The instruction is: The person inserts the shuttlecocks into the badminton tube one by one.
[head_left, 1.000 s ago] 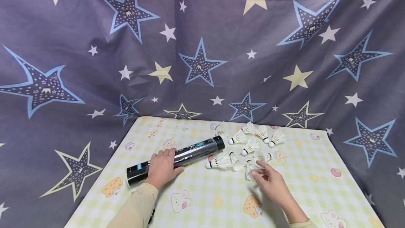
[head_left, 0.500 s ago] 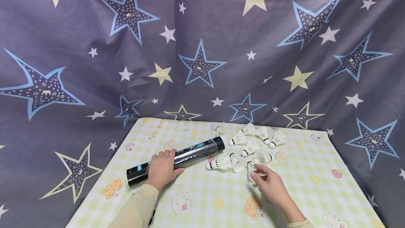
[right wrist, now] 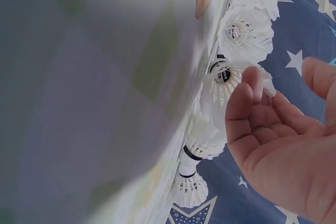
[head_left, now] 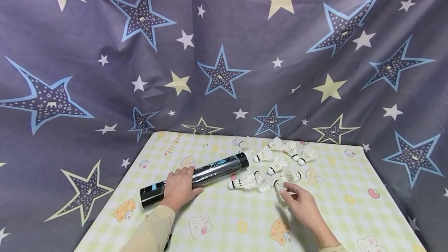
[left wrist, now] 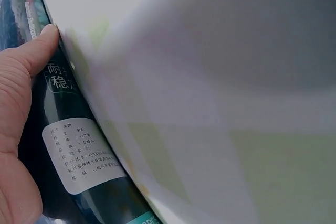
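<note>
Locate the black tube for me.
In the head view, the black tube lies aslant on the checked tabletop, mostly left of centre, under the left hand, its right end beside the shuttlecocks.

Tube [head_left: 214, 170], mid-left, is showing a smooth, v. glossy surface w/ bright light streaks, can't tell card vs plastic; its label [left wrist: 84, 156] is looking like flat, fairly matt paper. Shuttlecocks [head_left: 277, 165] to the R are showing thin, semi-transp., ribbed skirts [right wrist: 254, 38], feather vs plastic unclear, w/ smooth heads [head_left: 301, 161]. Tbl cover [head_left: 224, 213] below is looking smooth w/ slight sheen. Far drape [head_left: 245, 98] is hanging as matt, lightly creased cloth; near-L sleeve [head_left: 150, 226] is looking softly wrinkled, also matt cloth.
</note>
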The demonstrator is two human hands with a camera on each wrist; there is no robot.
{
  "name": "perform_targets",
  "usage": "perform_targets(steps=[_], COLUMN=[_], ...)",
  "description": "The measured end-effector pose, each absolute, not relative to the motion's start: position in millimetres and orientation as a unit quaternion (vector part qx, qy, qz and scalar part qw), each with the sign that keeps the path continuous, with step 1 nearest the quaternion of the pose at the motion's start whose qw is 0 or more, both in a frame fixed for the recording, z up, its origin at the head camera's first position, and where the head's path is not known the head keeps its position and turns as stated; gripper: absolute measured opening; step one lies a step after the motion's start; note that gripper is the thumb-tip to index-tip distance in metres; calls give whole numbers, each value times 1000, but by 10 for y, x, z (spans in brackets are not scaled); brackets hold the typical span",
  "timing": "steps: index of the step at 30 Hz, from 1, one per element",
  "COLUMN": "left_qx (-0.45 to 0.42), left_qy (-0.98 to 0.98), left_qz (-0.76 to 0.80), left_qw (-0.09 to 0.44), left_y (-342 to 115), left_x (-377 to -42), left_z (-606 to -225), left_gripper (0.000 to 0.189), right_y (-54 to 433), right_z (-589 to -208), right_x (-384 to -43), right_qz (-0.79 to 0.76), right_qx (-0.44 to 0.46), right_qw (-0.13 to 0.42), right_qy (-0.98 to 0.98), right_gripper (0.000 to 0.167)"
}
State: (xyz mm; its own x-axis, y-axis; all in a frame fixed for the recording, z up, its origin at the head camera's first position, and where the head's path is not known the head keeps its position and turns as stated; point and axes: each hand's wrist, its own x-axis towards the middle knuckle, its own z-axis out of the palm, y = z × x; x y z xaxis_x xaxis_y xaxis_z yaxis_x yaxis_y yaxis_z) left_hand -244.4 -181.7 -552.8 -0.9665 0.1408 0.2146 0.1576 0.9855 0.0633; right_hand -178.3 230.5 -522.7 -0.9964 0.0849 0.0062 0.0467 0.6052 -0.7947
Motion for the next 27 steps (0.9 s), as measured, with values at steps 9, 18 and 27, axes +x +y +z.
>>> perform_targets(steps=[9, 18, 27], left_qx=[-83, -90, -144], left_qy=[-989, -983, -967], left_qz=[-47, -88, -90], left_qw=[112, 136, 188], left_y=[-1829, -1966, -2114], left_x=[-2437, -2392, -2283], left_z=[-5516, -5399, -5271], left_gripper=[91, 91, 91], right_y=[2348, 2396, 2499], right_z=[-5227, -5218, -5188], right_x=[-1806, -1811, -1814], right_qz=[432, 400, 387], right_qx=[-36, -69, -74], right_qw=[71, 156, 203], right_qy=[-898, -900, -897], right_gripper=[37, 19, 8])
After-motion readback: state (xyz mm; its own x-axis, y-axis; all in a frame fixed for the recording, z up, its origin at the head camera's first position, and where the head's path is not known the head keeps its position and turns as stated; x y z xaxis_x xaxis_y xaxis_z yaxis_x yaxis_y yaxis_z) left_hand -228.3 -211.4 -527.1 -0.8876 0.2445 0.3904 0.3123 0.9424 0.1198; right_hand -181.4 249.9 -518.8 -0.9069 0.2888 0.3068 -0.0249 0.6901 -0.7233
